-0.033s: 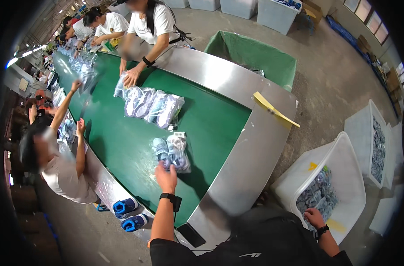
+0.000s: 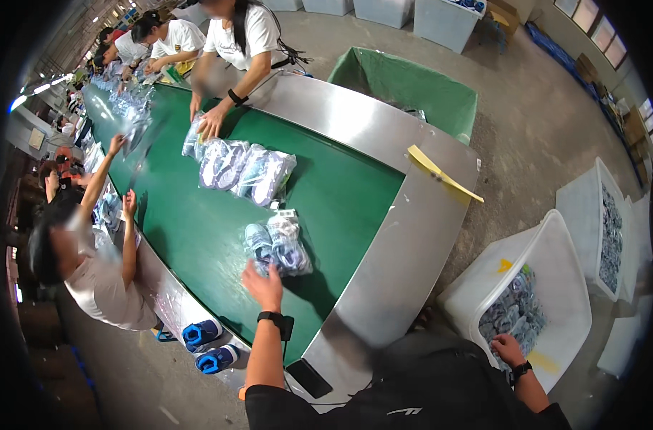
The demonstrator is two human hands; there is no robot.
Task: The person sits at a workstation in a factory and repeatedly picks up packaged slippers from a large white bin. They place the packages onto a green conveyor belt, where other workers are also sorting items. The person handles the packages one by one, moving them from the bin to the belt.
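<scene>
My left hand (image 2: 262, 286) is at the near end of a clear bag holding a pair of light blue shoes (image 2: 277, 244) on the green conveyor belt (image 2: 348, 208). Its thumb and fingers are spread, and the fingertips are close to the bag; contact is hard to judge. Over the rim of a white bin (image 2: 569, 315) at the right, my right hand (image 2: 508, 349) hangs with fingers curled in and nothing visible in them. That bin contains many small bagged grey-blue items (image 2: 516, 312). Farther up the belt lie more bagged shoes (image 2: 246, 172), beside a co-worker's hands (image 2: 210, 122).
A metal border (image 2: 384, 265) frames the belt, with yellow tape (image 2: 445, 175) on it. A phone (image 2: 309, 378) and two dark blue shoes (image 2: 216, 360) rest near me. Another person (image 2: 104, 265) reaches in from the left. A green bin (image 2: 405, 89) stands beyond.
My left hand has shifted slightly left, its fingers now wider apart. The near end of the shoe bag sits slightly farther right. My right hand has hardly moved.
</scene>
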